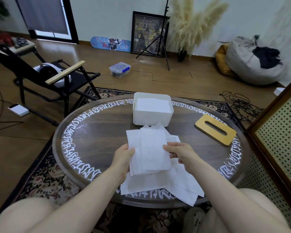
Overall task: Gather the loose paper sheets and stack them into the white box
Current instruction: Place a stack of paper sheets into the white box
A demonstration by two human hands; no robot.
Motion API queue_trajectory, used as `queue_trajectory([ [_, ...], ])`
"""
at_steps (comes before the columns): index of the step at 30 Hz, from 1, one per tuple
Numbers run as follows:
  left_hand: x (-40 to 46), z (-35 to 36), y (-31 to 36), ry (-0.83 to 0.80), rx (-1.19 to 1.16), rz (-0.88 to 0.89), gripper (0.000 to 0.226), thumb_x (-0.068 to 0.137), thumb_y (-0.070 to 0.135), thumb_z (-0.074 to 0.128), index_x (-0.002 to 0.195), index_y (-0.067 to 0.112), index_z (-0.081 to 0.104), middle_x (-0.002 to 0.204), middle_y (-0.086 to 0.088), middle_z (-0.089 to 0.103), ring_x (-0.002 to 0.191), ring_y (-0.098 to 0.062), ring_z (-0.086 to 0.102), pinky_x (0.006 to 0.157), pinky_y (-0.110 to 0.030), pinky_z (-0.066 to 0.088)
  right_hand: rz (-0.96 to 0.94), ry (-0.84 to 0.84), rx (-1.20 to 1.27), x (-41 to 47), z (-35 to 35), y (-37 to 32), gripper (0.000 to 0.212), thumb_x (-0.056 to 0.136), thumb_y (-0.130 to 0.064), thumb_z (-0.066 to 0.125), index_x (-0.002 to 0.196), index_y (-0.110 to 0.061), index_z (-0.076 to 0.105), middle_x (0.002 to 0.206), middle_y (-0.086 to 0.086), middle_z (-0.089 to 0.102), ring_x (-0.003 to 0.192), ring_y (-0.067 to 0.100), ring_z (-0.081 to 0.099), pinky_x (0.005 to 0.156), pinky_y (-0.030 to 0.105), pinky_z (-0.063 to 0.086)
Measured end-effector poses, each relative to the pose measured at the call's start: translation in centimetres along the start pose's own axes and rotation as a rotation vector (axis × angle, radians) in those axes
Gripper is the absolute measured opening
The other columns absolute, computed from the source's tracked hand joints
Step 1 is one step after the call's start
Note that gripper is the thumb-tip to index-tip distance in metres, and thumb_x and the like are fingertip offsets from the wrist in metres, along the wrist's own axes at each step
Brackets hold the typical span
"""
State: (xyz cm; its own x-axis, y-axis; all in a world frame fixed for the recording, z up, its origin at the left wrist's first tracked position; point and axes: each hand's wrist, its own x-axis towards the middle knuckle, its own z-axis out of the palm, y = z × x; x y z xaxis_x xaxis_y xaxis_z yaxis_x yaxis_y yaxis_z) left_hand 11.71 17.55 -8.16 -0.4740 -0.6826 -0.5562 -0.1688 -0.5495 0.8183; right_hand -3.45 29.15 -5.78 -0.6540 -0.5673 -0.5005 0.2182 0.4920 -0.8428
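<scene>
Head view: at frame center, left hand [123, 157] and right hand [178, 153] each pinch opposite edges of a paper sheet bundle [149, 148] above the bench [94, 132], just below the white box [152, 109].

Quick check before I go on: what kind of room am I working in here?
Most likely a living room at home, partly used for filming. A low round wooden table stands on a floral rug, a bean bag slumps by the wall, and a framed picture leans beside a light stand.
</scene>
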Motion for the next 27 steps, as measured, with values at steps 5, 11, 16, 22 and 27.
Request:
queue_trajectory([
  [5, -0.2, 0.2, 0.1, -0.011, 0.031, 0.022, 0.026, 0.100, 0.010, 0.041, 0.097, 0.020, 0.065, 0.103, -0.006, 0.070, 0.100, -0.030, 0.065, 0.095, -0.054, 0.048, -0.143, 0.011, -0.004, 0.1, -0.2, 0.0, 0.008, 0.085, -0.011, 0.070, 0.089, -0.006, 0.065, 0.073, 0.003, 0.059, 0.050, 0.012, 0.047, 0.063, 0.017, 0.042],
  [11, -0.4, 0.3, 0.1, -0.033, 0.030, 0.022, 0.028, 0.103, 0.021, 0.039, 0.095, 0.018, 0.065, 0.104, -0.010, 0.071, 0.102, -0.032, 0.065, 0.095, -0.055, 0.048, -0.277, -0.032, 0.047, -1.0, 0.1, -1.2, 0.015, 0.089, -0.007, 0.064, 0.075, -0.011, 0.059, 0.051, -0.005, 0.051, 0.041, 0.003, 0.042, 0.042, 0.008, 0.034],
  [16, -0.4, 0.5, 0.1, -0.089, -0.047, -0.015, 0.025, 0.102, 0.024, 0.042, 0.103, 0.017, 0.066, 0.107, -0.007, 0.071, 0.103, -0.029, 0.064, 0.098, -0.052, 0.047, -0.304, -0.115, 0.044, -1.5, 0.8, -1.5, 0.012, 0.089, -0.004, 0.063, 0.079, -0.007, 0.059, 0.050, -0.006, 0.052, 0.041, 0.002, 0.042, 0.044, 0.007, 0.034],
  [22, -0.7, 0.5, 0.2, -0.151, -0.162, 0.012, 0.026, 0.102, 0.021, 0.041, 0.106, 0.014, 0.066, 0.104, -0.006, 0.072, 0.097, -0.024, 0.066, 0.089, -0.043, 0.052, -0.329, -0.061, -0.015, -1.4, 0.9, -1.4, 0.013, 0.088, -0.005, 0.065, 0.077, -0.008, 0.060, 0.053, -0.005, 0.051, 0.042, 0.004, 0.043, 0.044, 0.008, 0.034],
  [27, -0.8, 0.4, 0.3, -0.188, -0.224, 0.018, 0.030, 0.102, 0.032, 0.042, 0.111, 0.015, 0.065, 0.108, -0.008, 0.072, 0.101, -0.027, 0.067, 0.090, -0.045, 0.053, -0.347, -0.046, -0.056, -1.2, 1.0, -1.0, 0.008, 0.088, -0.006, 0.066, 0.081, -0.006, 0.062, 0.044, -0.015, 0.052, 0.042, 0.003, 0.043, 0.048, 0.008, 0.037],
])
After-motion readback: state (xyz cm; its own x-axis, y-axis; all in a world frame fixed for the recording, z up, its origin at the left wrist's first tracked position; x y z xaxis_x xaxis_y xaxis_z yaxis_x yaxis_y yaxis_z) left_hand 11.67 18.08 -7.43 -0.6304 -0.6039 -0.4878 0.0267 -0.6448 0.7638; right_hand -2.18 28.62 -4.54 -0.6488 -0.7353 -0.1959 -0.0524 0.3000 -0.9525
